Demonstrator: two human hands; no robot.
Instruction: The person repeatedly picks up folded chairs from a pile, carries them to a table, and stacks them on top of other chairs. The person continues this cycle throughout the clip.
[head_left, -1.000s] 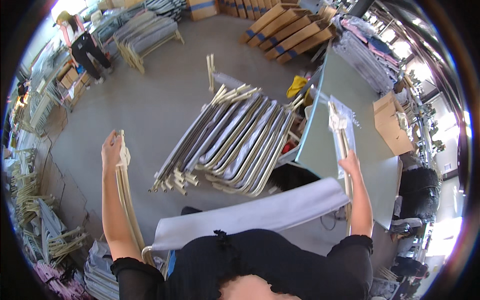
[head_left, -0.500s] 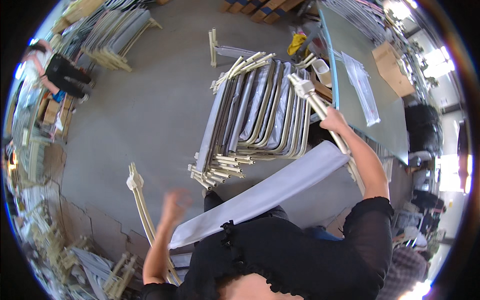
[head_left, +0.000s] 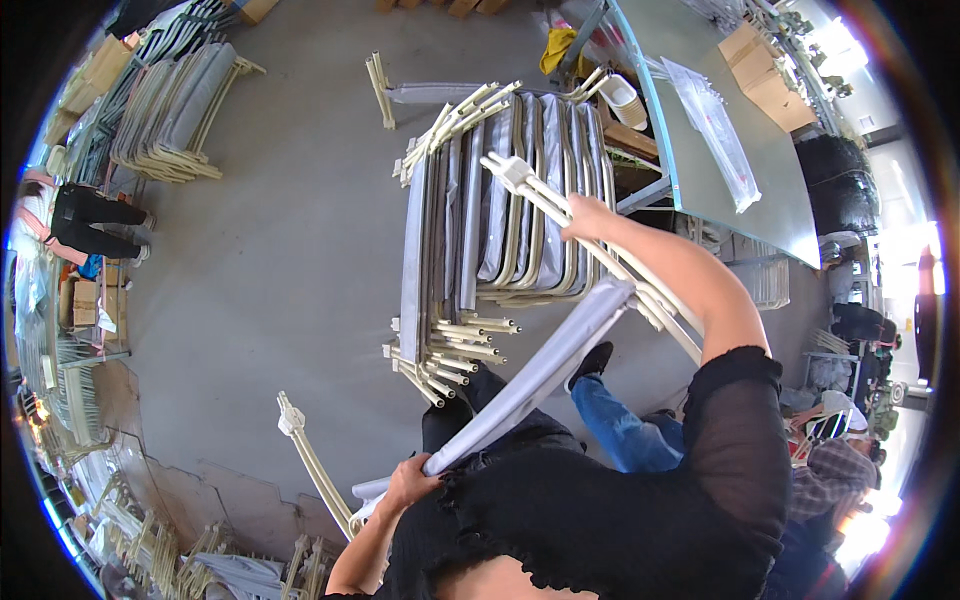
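Observation:
My right hand (head_left: 588, 218) is wrapped round a pair of cream metal tube legs (head_left: 538, 194) with a plastic joint near their end. A long grey fabric panel (head_left: 530, 385) joins these legs and slants across my lap, seen nearly edge-on. My left hand (head_left: 410, 483) is closed on the panel's near edge, fingers curled over it. Beyond that hand, another cream leg pair (head_left: 315, 455) with a joint sticks out at the panel's left end. Just past the right hand's legs stands a stack of folded grey-fabric frames (head_left: 550, 200), cream tube ends jutting from its corners.
A glass-topped table (head_left: 775, 190) with a plastic-wrapped bundle (head_left: 710, 130) and cardboard stands at right. A person's jeans leg (head_left: 620, 425) is close by my right side. Another person (head_left: 90, 220) stands far left. More folded frames (head_left: 180, 105) lean at upper left.
My left hand has come down and inward from the air onto the panel edge. My right hand has moved left with the legs, and the panel has turned from broadside to nearly edge-on.

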